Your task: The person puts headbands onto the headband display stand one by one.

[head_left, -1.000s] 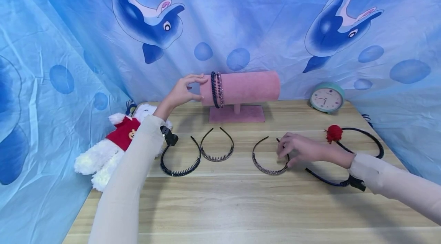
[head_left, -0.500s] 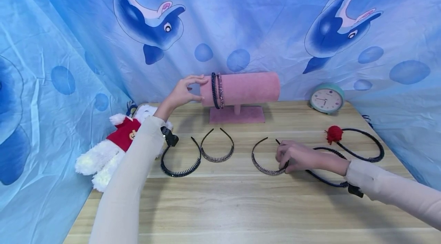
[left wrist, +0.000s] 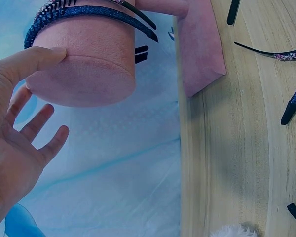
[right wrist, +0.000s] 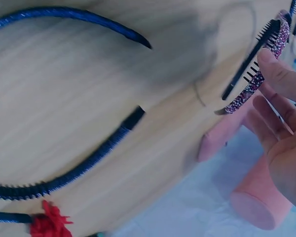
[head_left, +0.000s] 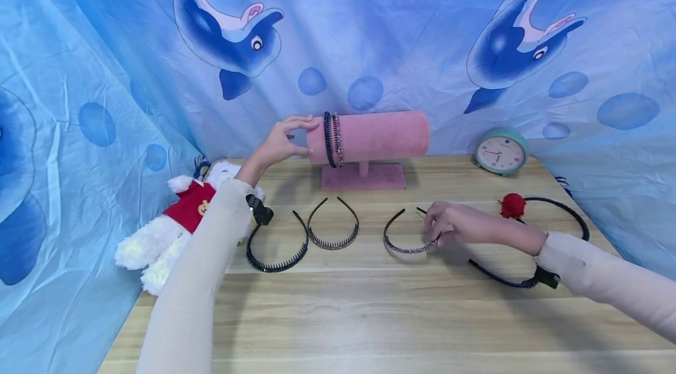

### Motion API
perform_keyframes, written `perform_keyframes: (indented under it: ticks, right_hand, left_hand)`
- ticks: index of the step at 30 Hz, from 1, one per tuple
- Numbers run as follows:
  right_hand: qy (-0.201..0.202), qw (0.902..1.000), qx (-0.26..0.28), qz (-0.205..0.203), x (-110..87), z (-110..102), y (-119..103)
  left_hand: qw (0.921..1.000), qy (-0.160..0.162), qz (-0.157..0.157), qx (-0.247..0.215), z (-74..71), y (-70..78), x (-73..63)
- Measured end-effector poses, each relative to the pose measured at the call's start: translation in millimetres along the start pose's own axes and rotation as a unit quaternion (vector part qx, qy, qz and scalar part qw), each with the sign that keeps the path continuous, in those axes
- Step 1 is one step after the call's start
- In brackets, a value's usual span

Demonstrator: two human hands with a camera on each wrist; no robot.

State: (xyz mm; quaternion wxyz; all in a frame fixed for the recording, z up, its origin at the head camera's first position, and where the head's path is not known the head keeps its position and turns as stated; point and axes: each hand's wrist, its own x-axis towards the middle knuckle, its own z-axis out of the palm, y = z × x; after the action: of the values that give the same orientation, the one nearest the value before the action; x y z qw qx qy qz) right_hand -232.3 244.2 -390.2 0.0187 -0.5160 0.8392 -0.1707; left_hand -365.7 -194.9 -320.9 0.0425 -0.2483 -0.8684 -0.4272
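From the head, the left hand [head_left: 278, 140] grips the near end of the pink roll stand [head_left: 382, 134], which carries a dark blue headband [head_left: 328, 140] and a sparkly headband [head_left: 339, 142] side by side. The right hand [head_left: 460, 225] pinches the glittery headband [head_left: 409, 251] by its right side, over the counter [head_left: 343, 321]. Picking this one up seems to be the step in hand, with the left hand steadying the stand. Whether the whole band is clear of the wood is hard to tell from here.

From the left wrist, thumb and forefinger hold the roll across its end, the other fingers spread apart from it.

From the right wrist, the thumb presses the glittery side, its fingers behind; the toothed blue headband [right wrist: 84, 173] lies apart on the counter. The next move, I judge, calls for a firm pinch and a level lift, the free ends foremost and touching nothing.
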Motion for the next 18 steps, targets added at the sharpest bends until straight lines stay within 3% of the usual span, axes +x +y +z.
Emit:
perform_keyframes:
  ticks: [12, 18]
  right_hand:
    - [-0.010, 0.9964, 0.076, 0.037, 10.1, -25.4, -0.2]
    - [0.007, 0.9883, 0.141, 0.058, 11.3, -37.1, 6.9]
  left_hand:
    - [1.0000, -0.001, 0.000, -0.005, -0.6, 1.3, -1.1]
    - [1.0000, -0.001, 0.001, -0.004, -0.2, 0.3, -0.3]
